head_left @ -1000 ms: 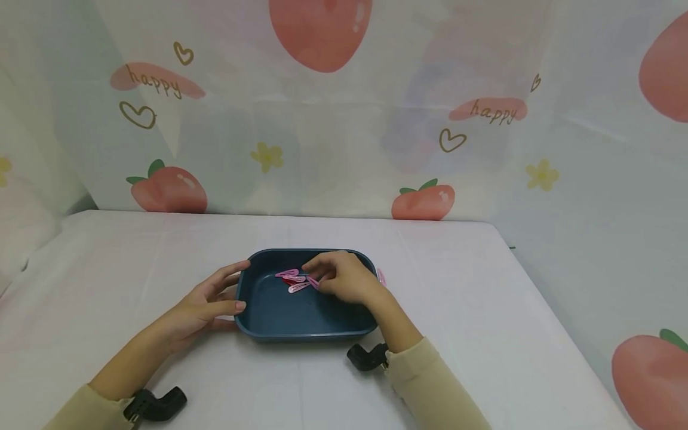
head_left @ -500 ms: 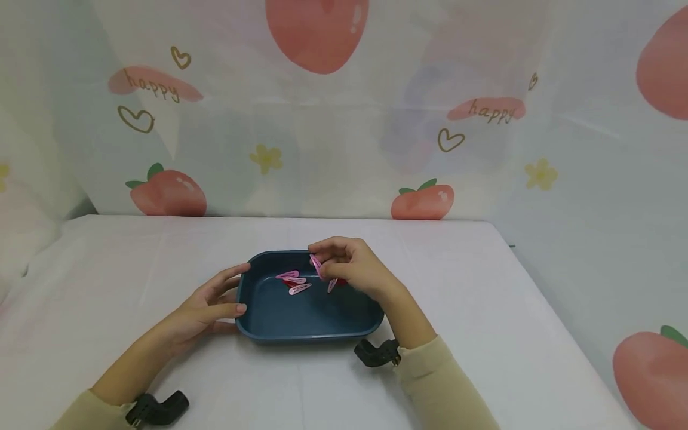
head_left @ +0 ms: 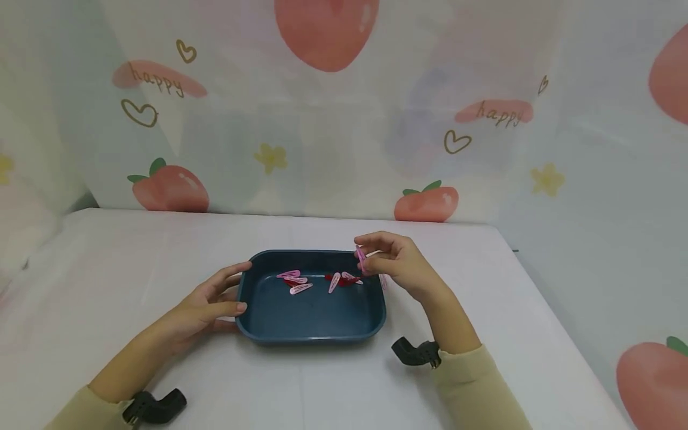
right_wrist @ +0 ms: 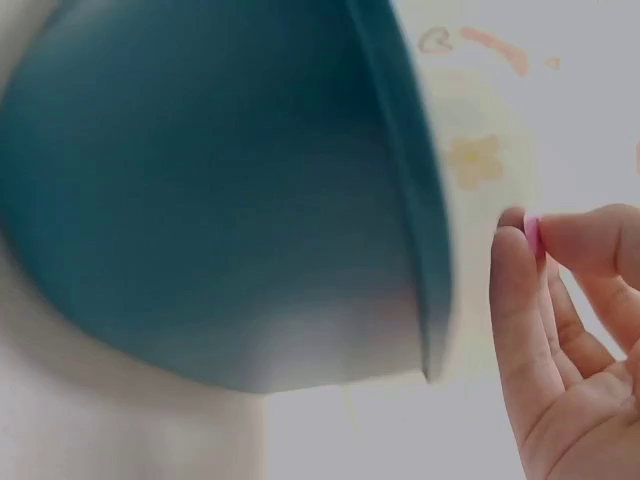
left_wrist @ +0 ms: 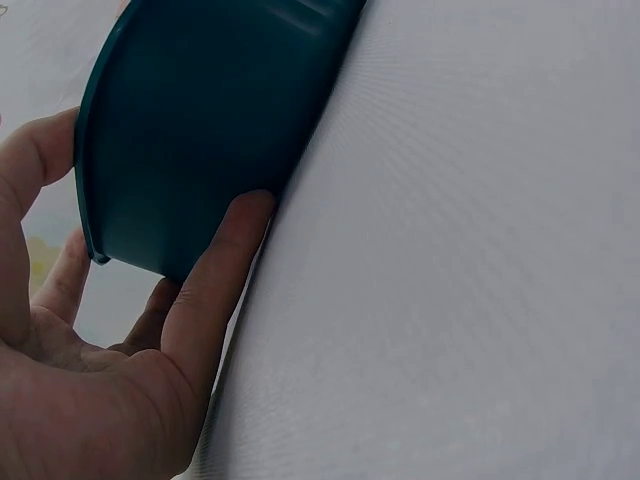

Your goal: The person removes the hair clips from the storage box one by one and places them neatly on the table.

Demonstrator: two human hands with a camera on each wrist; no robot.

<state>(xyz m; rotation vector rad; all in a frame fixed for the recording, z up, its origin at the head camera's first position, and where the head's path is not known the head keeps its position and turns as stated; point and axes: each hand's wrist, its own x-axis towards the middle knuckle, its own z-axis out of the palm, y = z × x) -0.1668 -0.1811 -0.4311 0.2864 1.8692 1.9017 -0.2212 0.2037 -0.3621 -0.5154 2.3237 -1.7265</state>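
A dark blue rectangular tray (head_left: 312, 316) sits on the table. Inside are two small groups of snap hair clips: pink and red clips (head_left: 300, 289) at left, with light pink and red clips (head_left: 334, 282) at right. My left hand (head_left: 206, 301) rests against the tray's left end, fingers spread and touching its outer wall and rim, as the left wrist view also shows. Above the tray's right back corner, my right hand (head_left: 400, 263) pinches a pink hair clip (head_left: 361, 257) between thumb and fingertips. Only a sliver of that clip shows in the right wrist view.
Just outside the tray's right end, partly hidden, lies something light pink (head_left: 384, 281) on the white-covered table (head_left: 301, 382). A fabric backdrop (head_left: 333, 173) printed with peaches and hearts hangs behind. Black devices (head_left: 156, 407) are worn at both wrists.
My right hand lifted a pink hair clip from the left group and carried it rightward to the tray's right corner, uncovering the right group. The left hand stayed at the tray's left end.
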